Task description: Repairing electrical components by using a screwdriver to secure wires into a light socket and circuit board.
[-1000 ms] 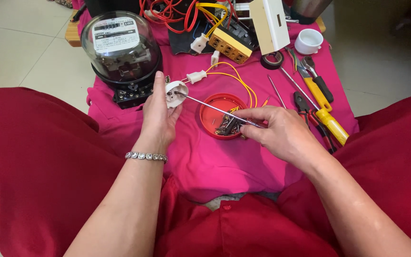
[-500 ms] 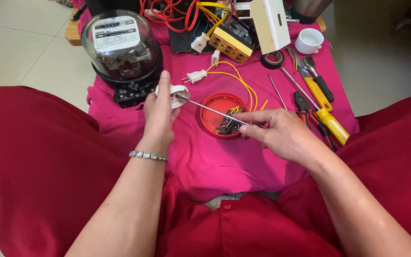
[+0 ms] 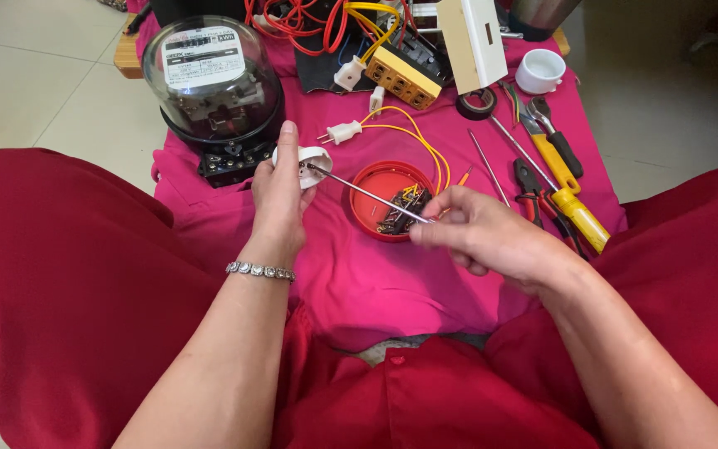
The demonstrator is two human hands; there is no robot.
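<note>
My left hand (image 3: 280,195) grips a small round white fitting (image 3: 316,158) over a pink cloth (image 3: 367,283) spread across my lap. My right hand (image 3: 488,237) pinches the handle end of a thin metal screwdriver (image 3: 367,193), whose tip sits in the fitting's face. Between my hands lies a red round lid (image 3: 369,187) holding several small screws and wire bits. A white plug on a yellow cable (image 3: 344,131) lies just beyond the lid.
A glass-domed electricity meter (image 3: 211,79) stands at the back left. At the right lie pliers (image 3: 533,189), a yellow-handled screwdriver (image 3: 575,212), a wrench, black tape (image 3: 477,104) and a white cup (image 3: 539,71). Red and yellow wires, a yellow terminal block (image 3: 403,76) and a white box (image 3: 475,41) crowd the back.
My left hand has turned the white fitting slightly and my right hand has shifted on the screwdriver, its tip staying at the fitting. Everything else lies as before.
</note>
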